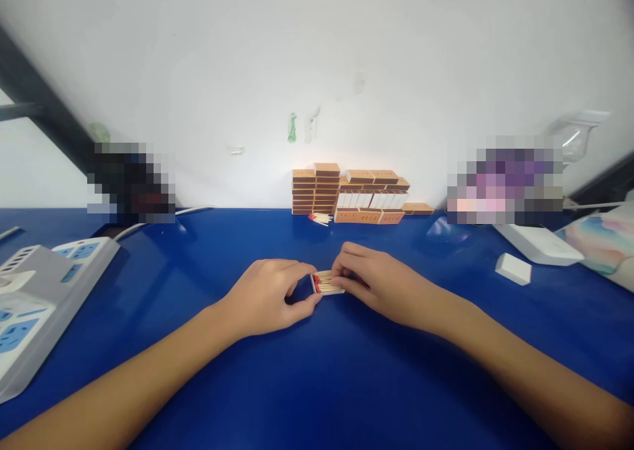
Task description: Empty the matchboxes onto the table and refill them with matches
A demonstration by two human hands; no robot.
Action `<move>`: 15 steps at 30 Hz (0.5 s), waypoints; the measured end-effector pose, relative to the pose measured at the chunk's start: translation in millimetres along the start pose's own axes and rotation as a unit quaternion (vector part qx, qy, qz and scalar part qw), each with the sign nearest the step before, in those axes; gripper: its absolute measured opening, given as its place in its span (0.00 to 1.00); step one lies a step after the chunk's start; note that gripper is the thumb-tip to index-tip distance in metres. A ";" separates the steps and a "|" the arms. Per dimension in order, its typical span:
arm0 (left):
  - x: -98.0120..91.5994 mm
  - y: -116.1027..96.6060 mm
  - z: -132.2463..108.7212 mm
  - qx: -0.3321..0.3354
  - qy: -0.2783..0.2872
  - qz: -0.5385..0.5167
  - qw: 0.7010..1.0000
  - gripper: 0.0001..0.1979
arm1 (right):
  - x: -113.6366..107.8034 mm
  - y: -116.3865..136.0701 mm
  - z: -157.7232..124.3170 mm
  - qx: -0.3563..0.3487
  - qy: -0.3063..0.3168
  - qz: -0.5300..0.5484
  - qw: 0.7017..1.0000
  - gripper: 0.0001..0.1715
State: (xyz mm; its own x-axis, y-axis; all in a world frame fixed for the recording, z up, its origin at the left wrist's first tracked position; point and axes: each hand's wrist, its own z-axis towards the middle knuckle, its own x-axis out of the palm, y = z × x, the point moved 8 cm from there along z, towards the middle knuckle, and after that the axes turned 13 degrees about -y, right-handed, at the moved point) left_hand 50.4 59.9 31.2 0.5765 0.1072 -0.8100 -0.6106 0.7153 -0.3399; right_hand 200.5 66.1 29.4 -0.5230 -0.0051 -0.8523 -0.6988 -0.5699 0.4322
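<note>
On my remote feed, L hand (272, 298) is clamped on the matchbox tray's (331, 294) L end, thumb near side, fingers far side. Tray lies immed. R of that grip, long axis L-R, matches (324, 283) lengthwise, red heads twd L hand. R hand's (379, 278) equally close, fingertips over R end; can't tell if they're pinching.

Sole view, head-worn: it looks forward and down across the blue table (297, 390) to the white wall (317, 40); left hand (275, 295) and right hand (379, 278) appear near, mid-frame.
</note>
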 end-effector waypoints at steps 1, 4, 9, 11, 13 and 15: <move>-0.1 0.2 -0.1 0.000 -0.001 0.000 1.000 0.14 | -1.3 0.4 0.4 -0.001 -0.005 0.004 1.000 0.09; 0.3 0.3 -0.1 -0.001 0.001 -0.002 1.000 0.15 | -8.0 0.9 2.0 -0.001 -0.032 0.012 0.999 0.08; 1.0 -0.1 0.1 -0.003 0.003 0.000 1.000 0.15 | -12.3 -0.1 3.9 -0.006 -0.055 0.007 0.998 0.06; 0.8 0.0 0.0 -0.002 0.002 0.000 1.000 0.15 | -11.7 -1.3 4.4 -0.007 -0.057 0.003 0.998 0.06; 0.6 0.2 -0.1 -0.001 0.002 0.001 1.000 0.15 | -11.7 -1.9 4.9 -0.009 -0.060 0.002 0.998 0.06; 0.3 0.2 0.1 0.000 0.001 0.002 1.000 0.15 | -12.6 -2.3 5.1 -0.009 -0.065 -0.002 0.998 0.06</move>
State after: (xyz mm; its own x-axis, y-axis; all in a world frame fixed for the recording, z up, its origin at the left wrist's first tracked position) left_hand 50.4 60.2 30.9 0.5731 0.1094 -0.8121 -0.6126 0.7155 -0.3359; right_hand 206.2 71.6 40.6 -0.5792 0.1034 -0.8086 -0.6933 -0.5843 0.4218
